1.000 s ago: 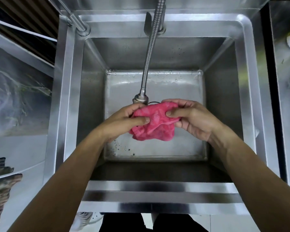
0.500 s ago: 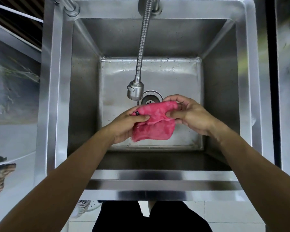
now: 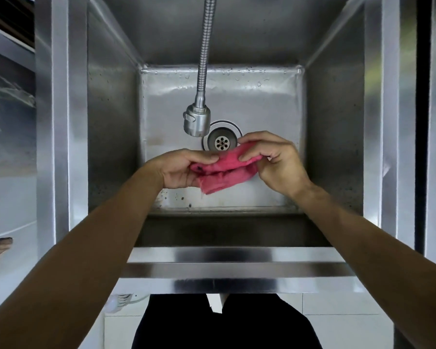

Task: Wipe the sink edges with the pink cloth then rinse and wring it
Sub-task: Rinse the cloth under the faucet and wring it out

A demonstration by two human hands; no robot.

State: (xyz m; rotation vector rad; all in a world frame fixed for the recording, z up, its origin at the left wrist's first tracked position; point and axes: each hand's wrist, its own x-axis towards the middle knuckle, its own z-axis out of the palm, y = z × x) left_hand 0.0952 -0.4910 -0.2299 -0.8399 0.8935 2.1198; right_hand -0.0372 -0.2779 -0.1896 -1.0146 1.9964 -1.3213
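Two hands hold the pink cloth (image 3: pixel 224 172) over the basin, approx. centred above the sink floor, w/ the near rim of the sink (image 3: pixel 234 269) closest to the body. Left hand (image 3: pixel 180 170): fingers curled shut around the cloth's left end, thumb on top. Right hand (image 3: pixel 275 163): fingers pinched closed on the right end, thumb and forefinger clamping the upper fold. The cloth is bunched lengthwise between them; a loose flap hangs below.

Step in hand, judged: wringing, or gathering the cloth for it. No water stream is visible from the spray head (image 3: pixel 196 120).

Procedure for a good wring:
1. Gather the hanging flap into the roll first; loose fabric keeps water.
2. Counter-rotate the wrists, hands close together.
3. Keep the cloth low, inside the basin, so runoff falls toward the drain (image 3: pixel 222 141).
4. Re-grip and repeat until dripping stops.

Clearances, near to far: front wall lies just below the forearms; keep elbows off the near rim. Side walls are well apart from both hands, so there is ample room for wrist rotation. Beyond the knuckles, the drain sits just past the right hand. The spray head hangs near, above and left of the drain; its flexible hose (image 3: pixel 205 46) rises toward the back wall. Avoid lifting the cloth forward into it.
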